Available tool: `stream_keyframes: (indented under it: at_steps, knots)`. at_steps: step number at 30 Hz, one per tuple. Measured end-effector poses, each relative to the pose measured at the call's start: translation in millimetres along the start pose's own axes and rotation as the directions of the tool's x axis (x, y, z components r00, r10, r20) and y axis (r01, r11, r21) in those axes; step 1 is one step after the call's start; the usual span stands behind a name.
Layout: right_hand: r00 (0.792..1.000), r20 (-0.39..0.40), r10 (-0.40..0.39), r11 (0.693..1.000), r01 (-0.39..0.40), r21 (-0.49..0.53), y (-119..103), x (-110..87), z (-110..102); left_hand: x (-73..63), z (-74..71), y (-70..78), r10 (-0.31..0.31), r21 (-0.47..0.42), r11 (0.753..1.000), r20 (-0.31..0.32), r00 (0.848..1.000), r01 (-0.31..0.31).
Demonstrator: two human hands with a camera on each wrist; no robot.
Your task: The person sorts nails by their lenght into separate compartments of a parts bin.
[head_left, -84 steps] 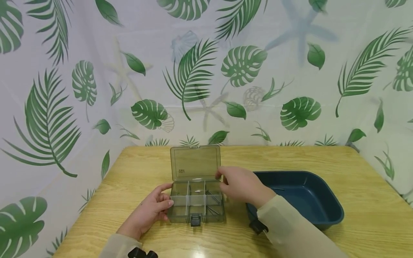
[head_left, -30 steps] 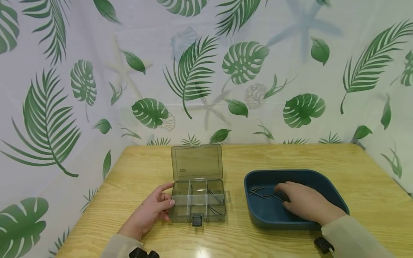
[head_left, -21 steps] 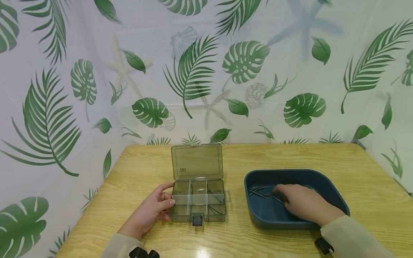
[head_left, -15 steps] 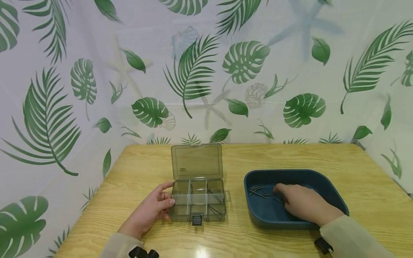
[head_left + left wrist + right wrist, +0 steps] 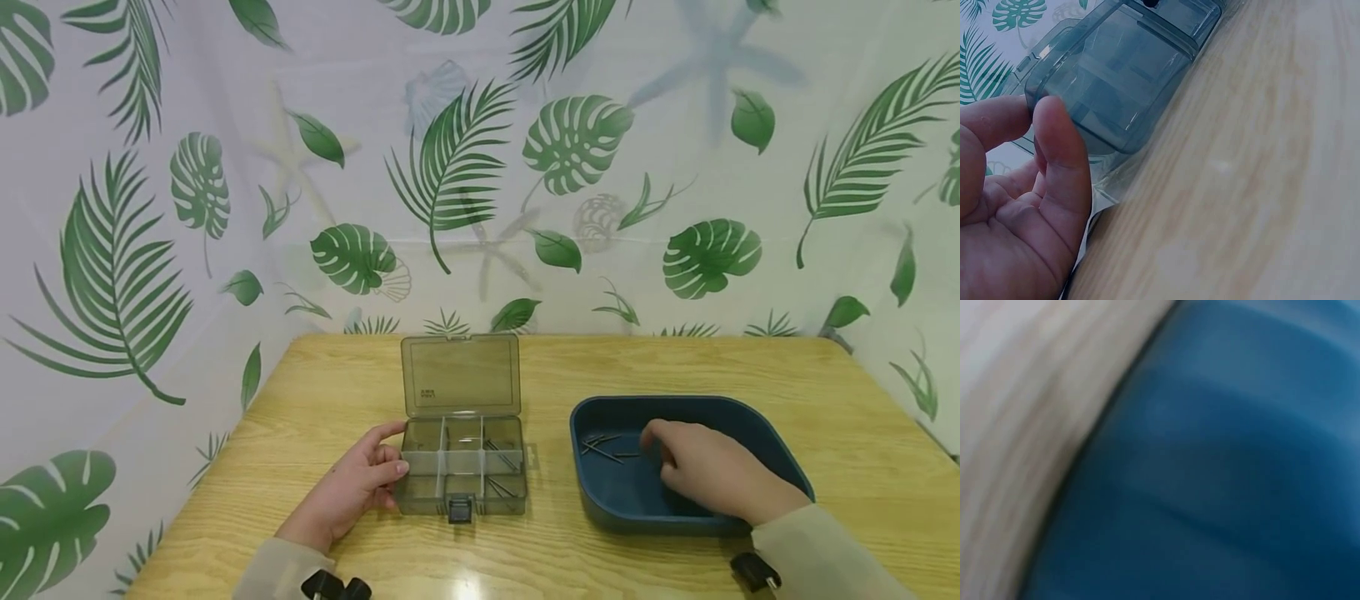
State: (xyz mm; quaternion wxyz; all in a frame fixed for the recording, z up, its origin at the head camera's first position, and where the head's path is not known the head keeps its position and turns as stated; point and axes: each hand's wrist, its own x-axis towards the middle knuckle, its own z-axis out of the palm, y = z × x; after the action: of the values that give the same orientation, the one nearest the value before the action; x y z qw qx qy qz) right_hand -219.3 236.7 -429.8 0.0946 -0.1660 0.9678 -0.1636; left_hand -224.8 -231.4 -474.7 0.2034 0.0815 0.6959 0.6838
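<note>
My left hand grips the left side of a translucent grey compartment box, thumb and forefinger at its edge. In the left wrist view, the fingers meet a corner of the box. The box's lid stands raised at the back, and thin dark nails lie in its right-hand compartments. My right hand is inside a dark blue tray, fingers curled together and tips hidden behind the hand. Several more nails lie on the tray floor left of the fingers.
Both things stand on a wood-grain table, with a strip of tabletop between the box and the tray. Behind the table hangs a leaf-print cloth. The right wrist view is mostly the blurred blue tray wall.
My right hand went from the box into the tray, then rose slightly. The nail at its fingertips has left its spot on the tray floor. My left hand stays on the box.
</note>
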Motion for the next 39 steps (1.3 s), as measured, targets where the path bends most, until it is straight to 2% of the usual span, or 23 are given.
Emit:
stream_keyframes:
  at_steps: [8, 13, 25, 35, 39]
  knots:
    - [0.995, -0.068, -0.075, 0.997, 0.077, 0.028, -12, -1.3, -10, 2.4, 0.4, 0.2, 0.003, 0.003, 1.000, -0.009, 1.000, -0.003]
    - [0.993, -0.087, -0.077, 0.993, 0.084, 0.088, -23, -3.8, -14, 5.4, 2.6, 0.6, 0.012, 0.004, 1.000, -0.005, 1.000, -0.012]
    - [0.980, -0.116, -0.162, 0.974, 0.178, 0.141, -62, 4.4, -17, 3.6, 0.1, 2.5, 0.005, 0.016, 1.000, -0.013, 1.000, -0.005]
    - [0.964, -0.153, -0.219, 0.969, 0.234, 0.083, -99, 21.3, -13, 0.5, -0.2, -1.5, -0.002, 0.004, 1.000, -0.026, 1.000, 0.002]
    - [0.964, -0.145, -0.224, 0.968, 0.237, 0.080, -113, 25.4, -13, 1.4, 1.0, -1.6, 0.008, -0.001, 1.000, -0.008, 1.000, -0.008]
